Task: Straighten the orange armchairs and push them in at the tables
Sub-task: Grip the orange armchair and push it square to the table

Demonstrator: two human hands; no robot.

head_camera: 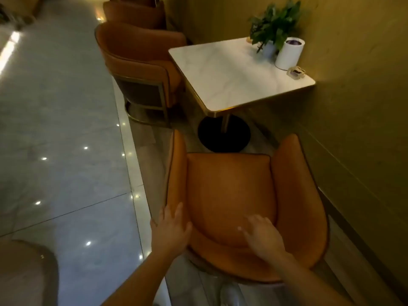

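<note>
An orange armchair stands right below me, its seat facing a white marble table with a gap of floor between them. My left hand lies flat on the left side of the curved backrest, fingers spread. Over the top of the backrest, right of centre, my right hand rests with its fingers apart. A second orange armchair sits at the table's far side, turned at an angle. A third orange armchair stands behind that one.
A green wall runs close along the right of the chair and table. On the table stand a potted plant, a white cylinder and a small clear holder. The table's black round base is in front of the chair. Glossy tiled floor lies to the left.
</note>
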